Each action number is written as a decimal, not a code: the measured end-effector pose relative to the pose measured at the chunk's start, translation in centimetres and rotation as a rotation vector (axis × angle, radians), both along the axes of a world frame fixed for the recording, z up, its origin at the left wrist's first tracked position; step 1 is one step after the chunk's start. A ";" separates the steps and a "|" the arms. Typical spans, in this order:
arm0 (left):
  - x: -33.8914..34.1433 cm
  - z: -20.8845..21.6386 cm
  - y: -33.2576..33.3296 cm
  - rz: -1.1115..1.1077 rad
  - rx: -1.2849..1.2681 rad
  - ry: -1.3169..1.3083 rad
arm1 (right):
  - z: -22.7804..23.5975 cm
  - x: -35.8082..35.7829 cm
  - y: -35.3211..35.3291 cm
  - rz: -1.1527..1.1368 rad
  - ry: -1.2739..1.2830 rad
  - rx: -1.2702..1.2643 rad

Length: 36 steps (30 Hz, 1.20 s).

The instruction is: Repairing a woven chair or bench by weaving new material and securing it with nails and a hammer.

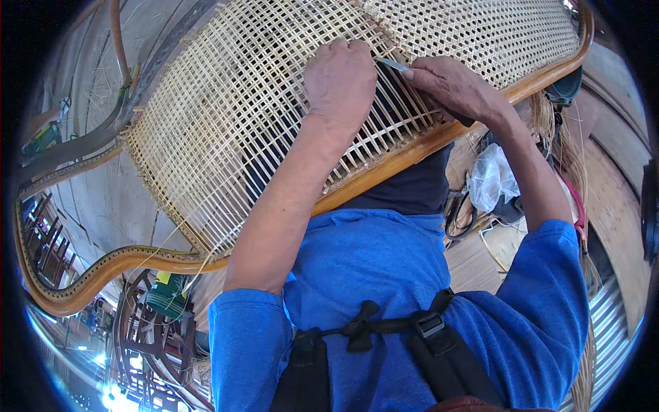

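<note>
Cane strips are woven into an open lattice point(226, 103) inside a curved wooden frame point(384, 165). My left hand point(341, 79) rests on this weave with its fingers curled down, and what they pinch is hidden beneath them. Just to its right, my right hand point(449, 86) is closed around a knife, its narrow metal blade point(392, 64) pointing toward my left fingertips. A dark end shows below the right palm. Between the hands and the near rail run parallel cane strands point(391, 130) with wide gaps. A denser woven panel point(473, 31) fills the frame's far right.
The frame's bare curved arm point(103, 271), lined with small holes, extends left. A green container point(167, 295) stands below it. To my right are a clear plastic bag point(492, 178) and hanging bundles of loose cane point(573, 158). Dark wooden chair parts point(147, 336) are stacked at lower left.
</note>
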<state>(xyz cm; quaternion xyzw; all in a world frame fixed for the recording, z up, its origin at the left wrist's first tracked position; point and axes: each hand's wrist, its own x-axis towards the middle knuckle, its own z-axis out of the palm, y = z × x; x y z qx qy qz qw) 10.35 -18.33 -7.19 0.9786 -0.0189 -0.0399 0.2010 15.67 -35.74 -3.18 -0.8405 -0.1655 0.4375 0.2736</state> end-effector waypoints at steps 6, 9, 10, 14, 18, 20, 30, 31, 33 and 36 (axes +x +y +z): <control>-1.7 0.7 0.5 -0.037 -0.100 -0.114 | 1.2 -0.3 -0.1 -0.117 0.082 0.045; -5.3 4.4 1.2 -0.092 -0.171 0.008 | 6.7 0.9 -0.1 -0.124 0.210 -0.017; -6.0 4.5 1.5 -0.082 -0.169 0.000 | 8.1 1.7 0.3 -0.113 0.203 -0.016; -6.7 4.3 1.6 -0.015 -0.154 0.087 | 10.2 3.6 1.8 0.276 0.227 -0.222; -6.4 3.8 1.5 0.032 -0.134 0.146 | 10.0 5.1 5.2 0.707 0.094 -0.240; -6.5 3.8 1.4 0.002 -0.099 0.139 | 9.1 5.4 6.1 0.946 0.073 -0.298; -7.2 2.2 1.5 -0.030 -0.002 0.140 | 6.6 6.4 7.3 0.924 -0.083 -0.206; -7.2 2.4 1.5 -0.018 -0.003 0.143 | 5.7 6.3 7.1 0.891 -0.225 -0.204; -7.0 3.1 1.7 -0.014 -0.013 0.186 | 6.6 6.6 6.7 0.747 -0.162 -0.233; -7.6 2.7 1.5 0.003 0.010 0.182 | 6.8 5.9 7.5 0.689 0.042 -0.245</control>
